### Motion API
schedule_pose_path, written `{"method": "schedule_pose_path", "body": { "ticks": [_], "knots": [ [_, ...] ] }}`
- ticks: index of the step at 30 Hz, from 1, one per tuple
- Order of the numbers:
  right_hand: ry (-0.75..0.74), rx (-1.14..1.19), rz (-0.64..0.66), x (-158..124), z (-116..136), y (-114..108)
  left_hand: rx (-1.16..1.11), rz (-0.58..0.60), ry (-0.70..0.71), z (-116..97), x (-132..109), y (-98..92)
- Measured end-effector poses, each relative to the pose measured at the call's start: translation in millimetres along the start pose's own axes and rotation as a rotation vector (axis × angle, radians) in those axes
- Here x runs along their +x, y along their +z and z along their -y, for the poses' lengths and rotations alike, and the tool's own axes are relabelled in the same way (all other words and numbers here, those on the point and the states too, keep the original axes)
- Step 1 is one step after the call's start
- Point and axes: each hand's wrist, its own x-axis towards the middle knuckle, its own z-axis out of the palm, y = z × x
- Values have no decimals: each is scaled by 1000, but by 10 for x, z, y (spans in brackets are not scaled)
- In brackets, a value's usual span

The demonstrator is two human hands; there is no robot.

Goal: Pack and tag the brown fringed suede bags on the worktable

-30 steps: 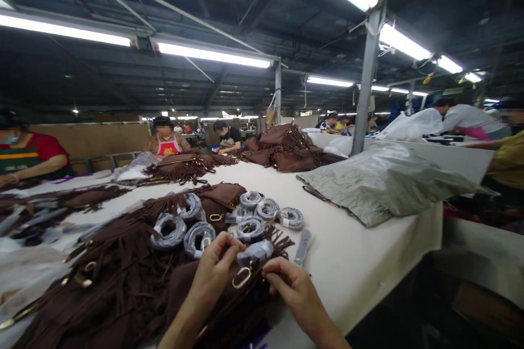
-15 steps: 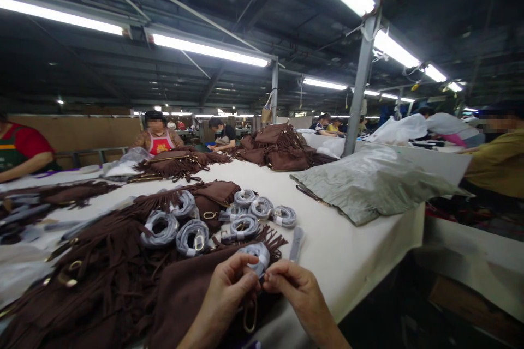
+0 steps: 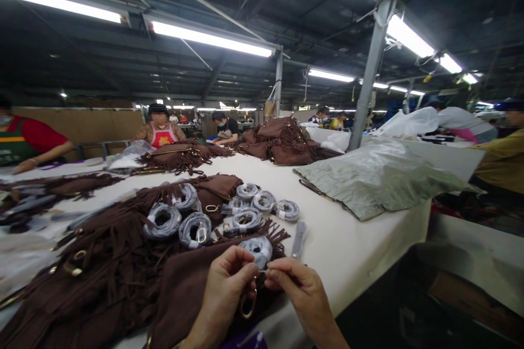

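In front of me both hands meet, fingertips almost touching. My left hand (image 3: 229, 283) is closed, thumb against forefinger, and my right hand (image 3: 301, 286) is pinched in the same way. A small dark piece lies between the fingertips; its kind is hidden. Just under the left fingers hangs a gold oval ring (image 3: 247, 305), whose attachment I cannot make out. Behind the fingertips sits a plastic-wrapped coil (image 3: 257, 248) with a white band. Beneath the hands and to their left spreads a dark brown bag (image 3: 184, 289).
Several more wrapped coils (image 3: 248, 221) rest on brown fringed bags (image 3: 114, 262). A wrapped flat strip (image 3: 298, 237) lies on the white table (image 3: 356, 240). A large plastic-covered bundle (image 3: 380, 180) sits right; a brown bag pile (image 3: 282, 142) stands behind. Co-workers sit around.
The view has shifted slightly. Both hands stay together at the fingertips, and the gold ring now hangs closer under the left fingers. A purple item shows more at the bottom edge.
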Motion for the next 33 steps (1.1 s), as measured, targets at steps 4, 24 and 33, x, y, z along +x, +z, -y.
{"method": "schedule_pose_path", "body": {
  "ticks": [4,24,33],
  "knots": [
    [-86,-70,19,4,-25,43,-40,9,-14,18,-5,8],
    [-57,-29,-100,-26,-45,96,492,61,500,58,-86,-3],
    [-166,24,-24,18,-42,68,465,91,439,61,-74,14]
  ]
}}
